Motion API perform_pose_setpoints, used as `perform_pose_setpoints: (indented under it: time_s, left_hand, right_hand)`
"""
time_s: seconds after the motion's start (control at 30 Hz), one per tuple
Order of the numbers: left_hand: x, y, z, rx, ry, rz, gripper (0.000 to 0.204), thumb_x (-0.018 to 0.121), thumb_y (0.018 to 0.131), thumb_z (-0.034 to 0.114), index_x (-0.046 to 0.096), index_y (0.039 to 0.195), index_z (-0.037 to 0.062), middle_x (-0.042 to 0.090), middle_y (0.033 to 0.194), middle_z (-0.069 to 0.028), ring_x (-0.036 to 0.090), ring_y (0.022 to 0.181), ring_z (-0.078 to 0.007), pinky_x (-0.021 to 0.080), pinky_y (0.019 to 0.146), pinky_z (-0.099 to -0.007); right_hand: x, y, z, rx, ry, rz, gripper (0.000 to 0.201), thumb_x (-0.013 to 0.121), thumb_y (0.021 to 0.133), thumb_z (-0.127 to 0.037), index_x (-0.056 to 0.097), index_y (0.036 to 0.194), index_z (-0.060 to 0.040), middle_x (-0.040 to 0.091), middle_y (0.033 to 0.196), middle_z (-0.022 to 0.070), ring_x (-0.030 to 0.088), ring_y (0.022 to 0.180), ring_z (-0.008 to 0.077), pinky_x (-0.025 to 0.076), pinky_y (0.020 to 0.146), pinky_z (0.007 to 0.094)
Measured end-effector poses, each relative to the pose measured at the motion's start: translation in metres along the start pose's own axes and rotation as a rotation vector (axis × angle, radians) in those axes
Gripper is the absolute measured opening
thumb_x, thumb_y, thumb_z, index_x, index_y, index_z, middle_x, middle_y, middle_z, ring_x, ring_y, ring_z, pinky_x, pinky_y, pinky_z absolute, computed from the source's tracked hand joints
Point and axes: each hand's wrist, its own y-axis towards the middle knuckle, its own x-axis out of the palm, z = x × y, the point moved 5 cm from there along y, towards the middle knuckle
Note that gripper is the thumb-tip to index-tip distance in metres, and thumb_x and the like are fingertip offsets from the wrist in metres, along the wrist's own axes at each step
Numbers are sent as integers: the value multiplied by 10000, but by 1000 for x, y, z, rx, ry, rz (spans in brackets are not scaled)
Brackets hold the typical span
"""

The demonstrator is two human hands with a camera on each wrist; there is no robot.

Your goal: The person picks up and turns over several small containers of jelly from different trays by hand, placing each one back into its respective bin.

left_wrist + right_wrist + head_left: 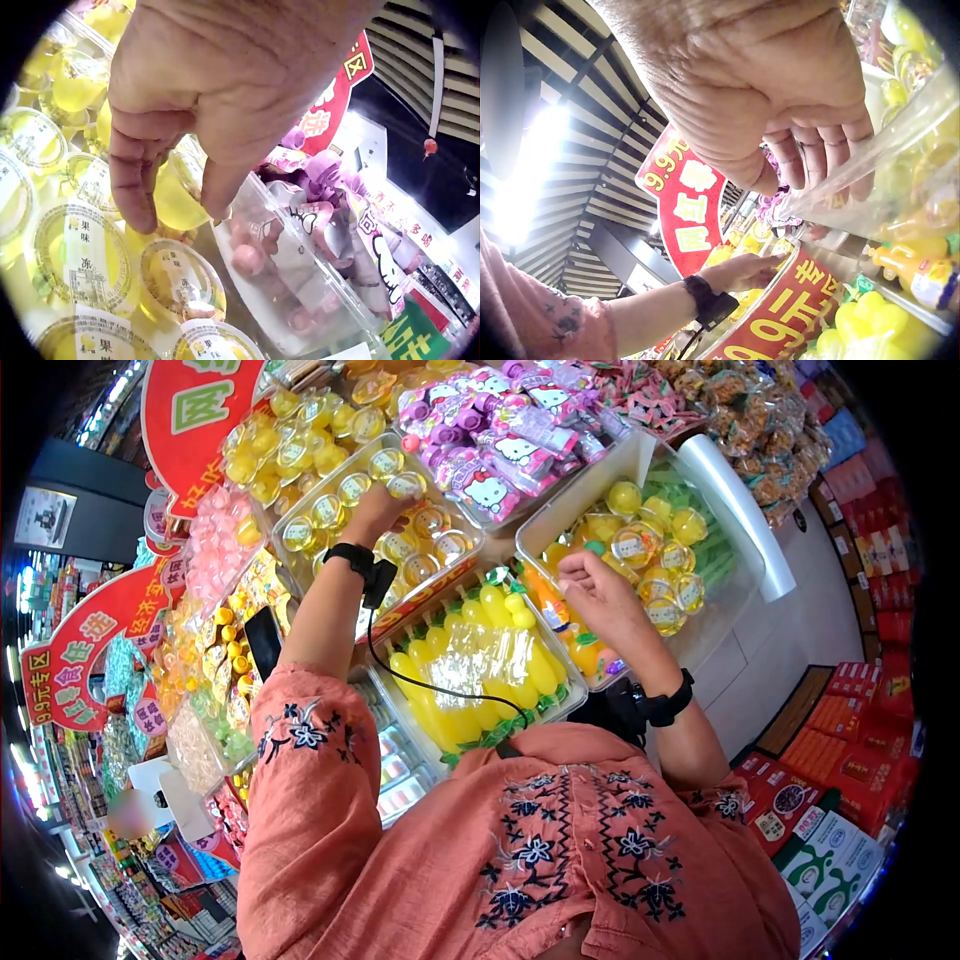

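Note:
My left hand (pixel 376 516) reaches down into a clear bin of yellow jelly cups with printed lids. Between thumb and fingers it pinches one jelly cup (pixel 178 196), while other jelly cups (pixel 81 251) lie just below the fingertips. On the other side, my right hand (pixel 600 595) hovers at the near left part of a second clear bin that holds more jelly cups (pixel 655 555). Its fingers are loosely bent with nothing in them. Seen from the right wrist, the right hand (pixel 780 112) overlaps that bin's clear wall (pixel 885 142).
Between the arms sits a bin of long yellow pouches (pixel 480 660). Purple cartoon-printed packs (pixel 500 435) fill a bin behind. Red price signs (pixel 100 645) stand at left, and a rolled clear sheet (pixel 740 520) lies along the right bin's edge. Red boxes (pixel 850 740) are stacked at right.

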Motion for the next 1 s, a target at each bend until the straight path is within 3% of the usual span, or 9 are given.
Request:
perform_pose_setpoints:
  time_s: [0.13,0.2,0.3,0.37,0.4,0.53,0.7,0.87,1.0]
  left_hand:
    - [7,15,-17,-6,-104,14,386,733,860,275,644,962,-87,678,804,-119,676,620,-207,559,524,-326]
    - [6,19,-19,-24,-73,-106,368,722,871,291,643,975,-53,674,818,-115,678,650,-201,546,508,-315]
    - [-8,18,-23,-77,9,-35,620,744,811,467,595,1055,-84,660,827,-149,660,630,-232,542,487,-330]
    - [-26,-4,13,28,163,114,686,727,824,489,563,1082,-125,633,764,-177,631,584,-226,525,461,-332]
    - [-34,-12,29,42,170,114,740,729,823,502,537,1154,-132,641,844,-182,645,661,-210,530,505,-343]
    - [-44,-72,100,214,-129,130,732,690,872,483,479,1288,-80,628,1031,-136,640,831,-165,521,630,-299]
    - [3,-148,153,365,-409,51,609,630,937,420,486,1302,-46,632,1046,-87,637,852,-141,496,645,-261]
    - [74,-187,160,243,-526,-106,525,626,952,366,509,1275,-31,639,1006,-83,634,831,-131,497,652,-251]
    - [100,-196,148,147,-636,-200,443,586,980,326,531,1274,-1,657,1052,-68,634,852,-120,502,698,-240]
  right_hand:
    - [-1,-3,8,-21,38,-5,215,599,901,-93,550,1078,20,626,992,131,638,918,199,521,810,323]
    - [-3,-7,9,-17,66,12,224,616,900,-110,557,1077,15,630,974,123,638,906,190,520,810,320]
    - [-14,-16,-3,0,17,2,233,610,936,-145,571,1120,-8,611,986,37,580,912,104,490,821,259]
    - [-37,-14,-6,4,19,19,236,621,934,-154,582,1122,-17,616,979,25,576,902,94,488,816,253]
    - [-48,-9,-8,4,22,20,237,627,933,-159,588,1122,-21,619,976,20,574,897,89,487,814,250]
    - [-122,5,-45,-46,-190,152,310,616,937,-250,589,1154,-29,636,984,15,591,854,82,498,758,245]
    - [-172,47,-67,-95,-184,140,327,616,914,-278,601,1145,-47,646,968,23,611,851,101,514,747,256]
    - [-159,102,2,94,-433,-95,313,632,880,-286,632,1059,-29,649,866,39,618,841,119,517,731,288]
    - [-124,120,47,-132,-690,-223,312,649,808,-257,636,981,3,666,872,144,640,833,260,506,733,373]
